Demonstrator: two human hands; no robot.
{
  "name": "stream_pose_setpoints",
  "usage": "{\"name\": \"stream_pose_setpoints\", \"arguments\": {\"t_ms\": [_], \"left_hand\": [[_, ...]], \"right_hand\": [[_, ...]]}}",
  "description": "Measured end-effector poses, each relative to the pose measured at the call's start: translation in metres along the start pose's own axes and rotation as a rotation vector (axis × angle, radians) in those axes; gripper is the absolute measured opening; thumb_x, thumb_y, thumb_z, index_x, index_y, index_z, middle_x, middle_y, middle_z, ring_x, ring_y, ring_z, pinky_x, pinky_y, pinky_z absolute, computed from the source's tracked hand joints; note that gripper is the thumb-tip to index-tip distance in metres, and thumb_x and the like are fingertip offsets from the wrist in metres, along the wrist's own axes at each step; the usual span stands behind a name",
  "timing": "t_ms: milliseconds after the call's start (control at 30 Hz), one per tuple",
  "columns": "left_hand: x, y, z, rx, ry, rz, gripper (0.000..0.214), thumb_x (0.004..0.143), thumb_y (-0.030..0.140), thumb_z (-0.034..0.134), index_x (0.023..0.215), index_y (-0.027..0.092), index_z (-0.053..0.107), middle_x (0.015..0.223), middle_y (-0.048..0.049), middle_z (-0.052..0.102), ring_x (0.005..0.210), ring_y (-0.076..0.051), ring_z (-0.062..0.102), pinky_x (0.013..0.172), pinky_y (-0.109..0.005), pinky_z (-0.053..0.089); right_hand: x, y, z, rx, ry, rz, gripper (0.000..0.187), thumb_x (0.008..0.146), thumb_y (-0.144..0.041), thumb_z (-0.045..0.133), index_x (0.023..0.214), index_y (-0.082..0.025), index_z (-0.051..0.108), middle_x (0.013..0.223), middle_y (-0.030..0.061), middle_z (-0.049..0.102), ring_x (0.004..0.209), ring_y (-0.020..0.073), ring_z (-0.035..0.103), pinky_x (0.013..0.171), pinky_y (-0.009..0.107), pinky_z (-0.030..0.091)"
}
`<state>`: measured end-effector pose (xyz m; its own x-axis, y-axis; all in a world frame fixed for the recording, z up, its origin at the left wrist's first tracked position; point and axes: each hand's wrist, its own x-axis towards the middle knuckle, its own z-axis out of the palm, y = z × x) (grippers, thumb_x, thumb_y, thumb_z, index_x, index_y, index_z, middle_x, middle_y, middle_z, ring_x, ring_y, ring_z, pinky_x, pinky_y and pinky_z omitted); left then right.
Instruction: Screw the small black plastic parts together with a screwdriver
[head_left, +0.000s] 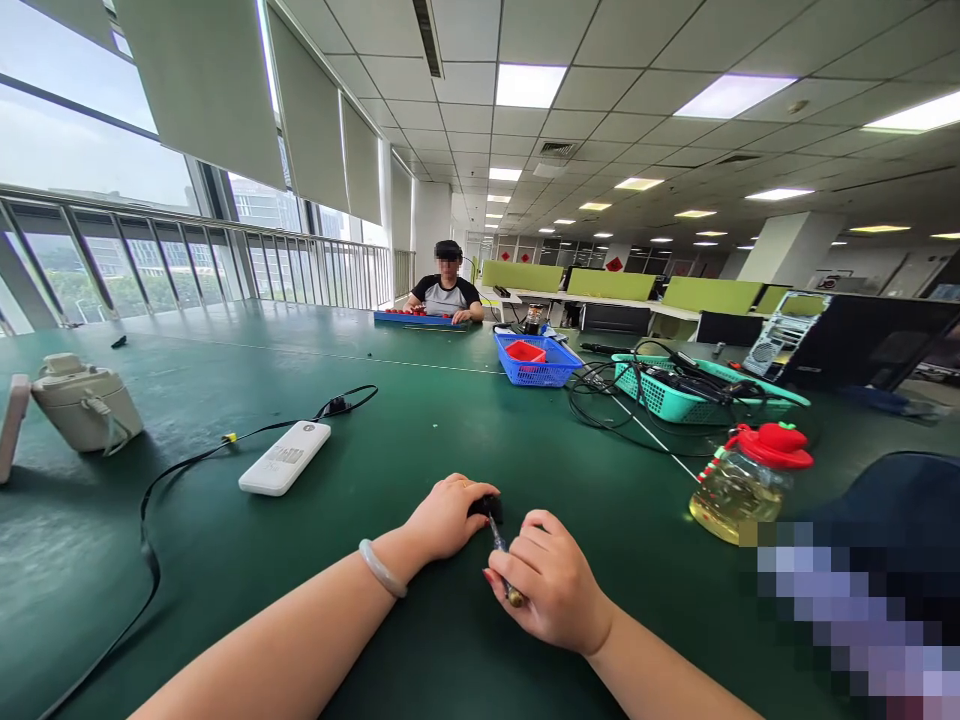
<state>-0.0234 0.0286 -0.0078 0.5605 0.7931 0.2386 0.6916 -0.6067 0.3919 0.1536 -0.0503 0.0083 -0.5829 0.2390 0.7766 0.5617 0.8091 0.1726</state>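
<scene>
My left hand (451, 515), with a pale bangle at the wrist, is closed on a small black part (489, 507) just above the green tabletop. Most of that part is covered by the fingers, so its kind is not clear. A small screwdriver (498, 541) with a brass-coloured handle end is gripped in my right hand (553, 580). Its thin metal shaft points away from me, and the tip meets the black part or lies right beside it.
A white power bank (286, 458) lies to the left beside a black strap (154, 500). Further left stands a beige flask (86, 405). On the right are a red-lidded jar (746, 485), a green basket (667, 400) of cables and a blue basket (538, 375). Across the table sits a person (448, 290).
</scene>
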Motion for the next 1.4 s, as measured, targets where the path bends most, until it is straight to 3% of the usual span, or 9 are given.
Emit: {"name": "stream_pose_setpoints", "arguments": {"t_ms": [400, 667, 1133, 1400], "left_hand": [[-0.001, 0.001, 0.000, -0.026, -0.005, -0.040, 0.040, 0.082, 0.021, 0.060, 0.122, 0.027, 0.060, 0.113, -0.0023, 0.068, 0.111, -0.022, 0.055, 0.101, -0.036, 0.043], [-0.001, 0.000, 0.001, -0.008, 0.014, -0.048, 0.041, 0.080, 0.022, 0.061, 0.121, 0.027, 0.061, 0.109, -0.0032, 0.069, 0.109, -0.023, 0.056, 0.099, -0.038, 0.044], [0.002, 0.005, -0.001, -0.025, -0.006, -0.065, 0.044, 0.080, 0.020, 0.058, 0.123, 0.027, 0.059, 0.113, -0.0029, 0.068, 0.112, -0.024, 0.054, 0.100, -0.038, 0.042], [0.002, 0.003, -0.001, -0.036, -0.016, -0.070, 0.045, 0.079, 0.019, 0.058, 0.122, 0.028, 0.059, 0.113, -0.0018, 0.068, 0.112, -0.024, 0.053, 0.101, -0.038, 0.041]], "right_hand": [[-0.001, -0.002, 0.003, -0.021, -0.025, -0.028, 0.009, 0.086, -0.016, 0.055, 0.081, -0.021, 0.062, 0.058, -0.0016, 0.052, 0.056, 0.0134, 0.043, 0.069, 0.035, 0.038], [0.002, -0.007, 0.006, -0.022, -0.047, -0.034, 0.020, 0.088, -0.017, 0.052, 0.071, -0.020, 0.060, 0.054, -0.0019, 0.050, 0.054, 0.0128, 0.040, 0.066, 0.033, 0.036], [-0.009, -0.020, 0.032, -0.099, -0.249, -0.014, 0.022, 0.086, -0.020, 0.050, 0.063, -0.019, 0.049, 0.056, -0.0014, 0.052, 0.055, 0.0132, 0.040, 0.066, 0.032, 0.025], [-0.007, -0.025, 0.036, -0.122, -0.277, 0.028, 0.020, 0.082, -0.016, 0.051, 0.063, -0.019, 0.049, 0.057, -0.0008, 0.054, 0.054, 0.0138, 0.041, 0.067, 0.033, 0.025]]}}
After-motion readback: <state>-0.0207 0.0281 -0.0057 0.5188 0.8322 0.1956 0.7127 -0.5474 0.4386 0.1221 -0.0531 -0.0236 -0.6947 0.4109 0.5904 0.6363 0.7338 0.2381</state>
